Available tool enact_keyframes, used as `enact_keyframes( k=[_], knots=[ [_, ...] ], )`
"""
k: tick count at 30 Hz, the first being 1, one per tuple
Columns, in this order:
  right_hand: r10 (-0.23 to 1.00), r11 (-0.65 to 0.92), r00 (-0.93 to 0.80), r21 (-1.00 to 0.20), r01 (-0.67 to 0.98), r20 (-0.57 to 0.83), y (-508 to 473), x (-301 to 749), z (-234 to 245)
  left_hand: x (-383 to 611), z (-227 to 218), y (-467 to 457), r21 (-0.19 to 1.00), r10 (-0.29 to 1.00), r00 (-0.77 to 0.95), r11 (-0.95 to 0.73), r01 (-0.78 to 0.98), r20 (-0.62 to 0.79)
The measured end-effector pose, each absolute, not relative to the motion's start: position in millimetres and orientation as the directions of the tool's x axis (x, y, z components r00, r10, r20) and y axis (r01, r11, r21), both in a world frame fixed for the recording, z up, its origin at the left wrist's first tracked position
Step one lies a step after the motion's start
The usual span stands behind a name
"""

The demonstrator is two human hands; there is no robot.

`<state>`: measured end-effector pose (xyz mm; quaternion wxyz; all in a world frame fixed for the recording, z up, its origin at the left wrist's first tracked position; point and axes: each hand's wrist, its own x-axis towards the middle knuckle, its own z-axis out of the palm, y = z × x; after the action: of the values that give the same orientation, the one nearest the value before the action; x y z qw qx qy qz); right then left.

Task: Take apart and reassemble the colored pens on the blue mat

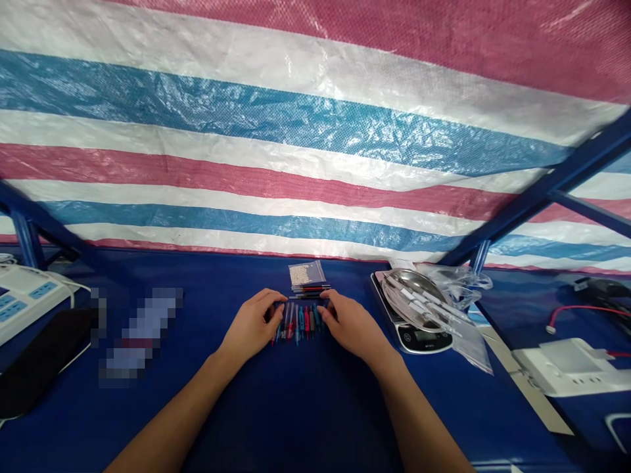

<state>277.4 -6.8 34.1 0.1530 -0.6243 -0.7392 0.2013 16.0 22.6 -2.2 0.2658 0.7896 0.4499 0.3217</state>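
A row of slim coloured pen barrels (302, 318), some clear, some blue, red and dark, lies side by side on the blue tabletop. My left hand (254, 323) rests at the left end of this row, thumb and forefinger curved and slightly apart. At the right end is my right hand (352, 323), its thumb and forefinger also apart, the fingertips near the last barrels. Neither hand visibly lifts anything. Just beyond the row lie several thin refills (311, 288), dark, red and pale. Behind them is a clear zip bag (306, 272) of small pale pieces.
To the right, a kitchen scale (424, 339) bears a metal bowl (417, 281) and plastic bags (461, 328). A white adapter (574, 368) sits further right. On the left are a power strip (29, 299) and a black pouch (46, 351). A striped sheet (296, 171) hangs behind.
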Motion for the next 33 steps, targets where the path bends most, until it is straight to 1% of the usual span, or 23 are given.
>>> enact_keyframes(
  k=[2, 4, 6, 8, 9, 11, 15, 18, 21, 27, 31, 33],
  knots=[
    [0.989, 0.133, -0.147, -0.457, 0.879, 0.005, 0, 281, 37, 18, -1, 26, 0.687, 0.879, 0.380, -0.467, 0.557, 0.290],
    [0.987, 0.163, -0.150, -0.372, 0.914, 0.063, 8, 286, 42, 21, 3, 35, 0.656, 0.876, 0.376, -0.477, 0.585, 0.301],
    [0.969, 0.246, -0.229, -0.282, 0.927, 0.095, 17, 290, 46, 24, 11, 48, 0.602, 0.878, 0.377, -0.477, 0.640, 0.294],
    [0.935, 0.356, -0.344, -0.231, 0.905, 0.091, 25, 296, 49, 28, 18, 62, 0.537, 0.869, 0.400, -0.494, 0.684, 0.291],
    [0.919, 0.395, -0.388, -0.230, 0.890, 0.073, 29, 299, 49, 30, 21, 68, 0.530, 0.868, 0.393, -0.497, 0.687, 0.304],
    [0.888, 0.452, -0.458, -0.256, 0.854, 0.040, 33, 305, 48, 33, 22, 77, 0.560, 0.870, 0.346, -0.492, 0.667, 0.351],
    [0.866, 0.487, -0.497, -0.294, 0.822, 0.044, 36, 311, 40, 34, 9, 74, 0.643, 0.874, 0.256, -0.479, 0.598, 0.413],
    [0.865, 0.494, -0.496, -0.298, 0.817, 0.076, 34, 310, 35, 32, -2, 65, 0.647, 0.869, 0.293, -0.493, 0.582, 0.399],
    [0.868, 0.492, -0.487, -0.292, 0.820, 0.095, 30, 307, 31, 30, -4, 60, 0.616, 0.853, 0.338, -0.521, 0.591, 0.397],
    [0.879, 0.476, -0.468, -0.211, 0.854, 0.090, 25, 298, 23, 29, -1, 61, 0.597, 0.850, 0.361, -0.526, 0.606, 0.382],
    [0.872, 0.490, -0.482, -0.121, 0.863, 0.088, 24, 293, 17, 28, 0, 63, 0.540, 0.792, 0.427, -0.610, 0.580, 0.436],
    [0.871, 0.490, -0.483, -0.085, 0.868, 0.091, 24, 293, 16, 27, 0, 63, 0.518, 0.777, 0.452, -0.630, 0.579, 0.439]
  ],
)
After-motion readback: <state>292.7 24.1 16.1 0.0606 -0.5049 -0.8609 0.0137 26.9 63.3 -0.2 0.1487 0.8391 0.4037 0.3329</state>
